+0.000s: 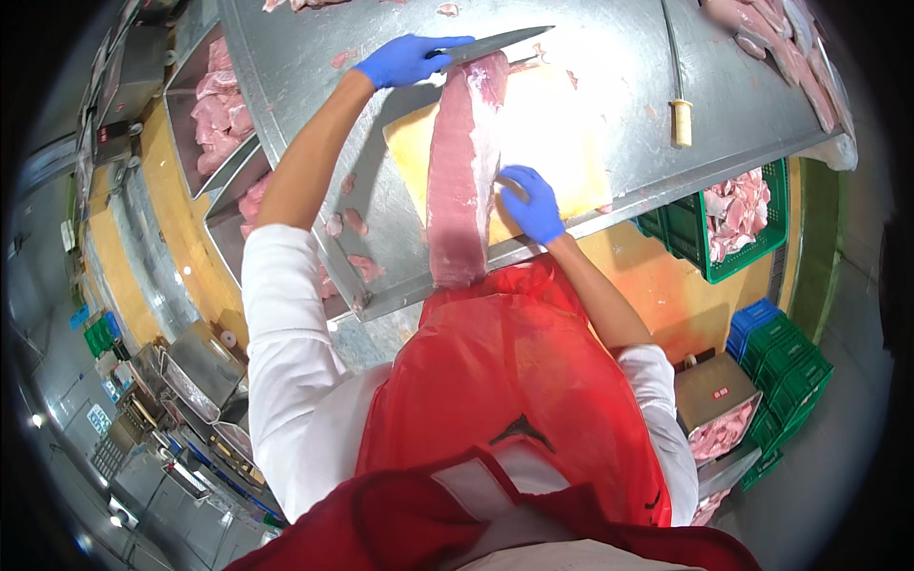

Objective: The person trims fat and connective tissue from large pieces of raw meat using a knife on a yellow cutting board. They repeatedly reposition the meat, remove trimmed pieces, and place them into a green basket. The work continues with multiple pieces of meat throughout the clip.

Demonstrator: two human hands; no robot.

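My left hand [405, 62] in a blue glove is closed on a knife [500, 41], its blade pointing right across the far end of a long pink meat strip [455, 171]. The strip lies lengthwise on a pale yellow cutting board [576, 133], its near end at the table's front edge beside my red apron. My right hand [528, 205], also gloved, is open at the strip's right side, fingers slightly bent over the board; whether they touch the meat is hard to tell. Small meat scraps [350, 214] are scattered on the metal table [624, 133] left of the board.
A long steel rod with a pale handle [682, 122] lies right of the board. Large cuts [781, 48] are piled at the back right. Steel bins of meat [219, 114] flank the table's left; green crates [747, 228] with meat and stacked crates [781, 362] stand below its right.
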